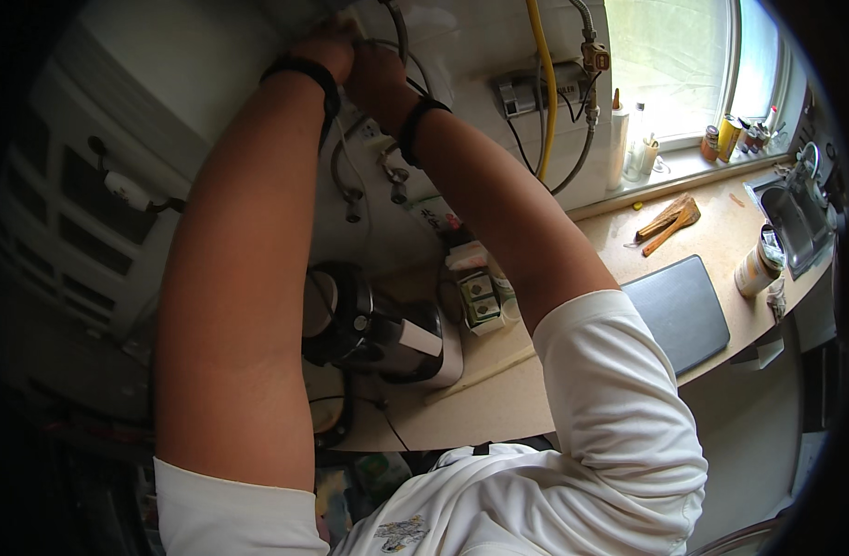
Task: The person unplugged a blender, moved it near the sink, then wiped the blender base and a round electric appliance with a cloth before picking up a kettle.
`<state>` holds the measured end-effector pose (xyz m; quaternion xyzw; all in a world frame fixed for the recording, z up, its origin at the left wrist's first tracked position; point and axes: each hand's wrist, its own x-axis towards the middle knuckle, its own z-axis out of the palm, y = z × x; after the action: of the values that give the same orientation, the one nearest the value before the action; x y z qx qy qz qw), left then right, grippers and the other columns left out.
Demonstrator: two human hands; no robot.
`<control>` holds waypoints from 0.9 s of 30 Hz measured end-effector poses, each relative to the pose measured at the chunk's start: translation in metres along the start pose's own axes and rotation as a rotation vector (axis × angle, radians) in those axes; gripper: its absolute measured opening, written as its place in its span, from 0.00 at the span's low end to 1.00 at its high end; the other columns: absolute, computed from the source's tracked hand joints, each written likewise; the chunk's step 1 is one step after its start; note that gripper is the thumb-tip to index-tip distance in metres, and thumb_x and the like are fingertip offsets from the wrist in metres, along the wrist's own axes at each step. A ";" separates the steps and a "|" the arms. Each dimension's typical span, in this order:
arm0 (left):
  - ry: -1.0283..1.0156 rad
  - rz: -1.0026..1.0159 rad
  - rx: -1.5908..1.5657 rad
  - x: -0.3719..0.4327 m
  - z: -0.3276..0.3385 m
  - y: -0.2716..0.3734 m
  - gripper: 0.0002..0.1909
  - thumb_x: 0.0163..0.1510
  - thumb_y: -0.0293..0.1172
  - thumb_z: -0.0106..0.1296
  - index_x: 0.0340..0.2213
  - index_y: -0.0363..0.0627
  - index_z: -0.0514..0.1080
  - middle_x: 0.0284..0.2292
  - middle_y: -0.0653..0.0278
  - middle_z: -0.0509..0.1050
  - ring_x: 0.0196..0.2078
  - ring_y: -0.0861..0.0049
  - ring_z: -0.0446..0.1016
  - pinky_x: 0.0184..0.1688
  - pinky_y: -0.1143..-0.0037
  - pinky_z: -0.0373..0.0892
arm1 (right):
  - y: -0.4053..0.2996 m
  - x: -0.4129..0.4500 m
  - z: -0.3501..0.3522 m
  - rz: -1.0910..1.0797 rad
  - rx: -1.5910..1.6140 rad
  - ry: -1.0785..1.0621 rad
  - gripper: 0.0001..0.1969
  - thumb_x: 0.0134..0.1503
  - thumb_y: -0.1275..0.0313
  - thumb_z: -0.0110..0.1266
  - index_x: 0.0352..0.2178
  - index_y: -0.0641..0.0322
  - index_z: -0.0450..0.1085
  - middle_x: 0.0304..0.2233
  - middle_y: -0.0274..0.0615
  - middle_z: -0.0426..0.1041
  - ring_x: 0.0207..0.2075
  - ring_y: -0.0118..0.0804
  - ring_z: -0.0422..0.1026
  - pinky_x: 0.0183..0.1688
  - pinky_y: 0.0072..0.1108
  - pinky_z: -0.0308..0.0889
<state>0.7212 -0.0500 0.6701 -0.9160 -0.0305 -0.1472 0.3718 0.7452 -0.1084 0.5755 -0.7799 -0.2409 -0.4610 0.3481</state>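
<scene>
Both arms reach up and away to the wall, with a black band on each wrist. My left hand [327, 55] and my right hand [377, 73] are close together at the top of the view. Dimness and blur hide the fingers, so whether they grip anything cannot be made out. A grey flexible hose [398, 28] and a thin dark cable [417, 66] run right beside my right hand. Below the hands, a wall socket [370, 131] sits partly behind my right wrist. Two metal angle valves [353, 207] [398, 187] hang lower on the wall.
A black-and-white electric cooker [375, 333] and small boxes [480, 299] stand below my arms. To the right are a yellow hose [544, 69], a metal cylinder [542, 90], a dark cutting board [681, 313], wooden spatulas [671, 222], a can [758, 267] and a sink [792, 222].
</scene>
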 end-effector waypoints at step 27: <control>0.036 0.169 0.059 -0.002 -0.008 -0.018 0.27 0.58 0.33 0.39 0.60 0.45 0.57 0.63 0.53 0.52 0.67 0.64 0.48 0.66 0.69 0.50 | -0.016 0.010 -0.020 0.260 0.090 -0.195 0.14 0.50 0.67 0.58 0.39 0.58 0.73 0.39 0.50 0.76 0.41 0.47 0.77 0.41 0.32 0.74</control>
<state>0.7145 -0.0421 0.6868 -0.9013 0.0491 -0.1307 0.4101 0.7277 -0.1132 0.5962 -0.8291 -0.1913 -0.3229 0.4144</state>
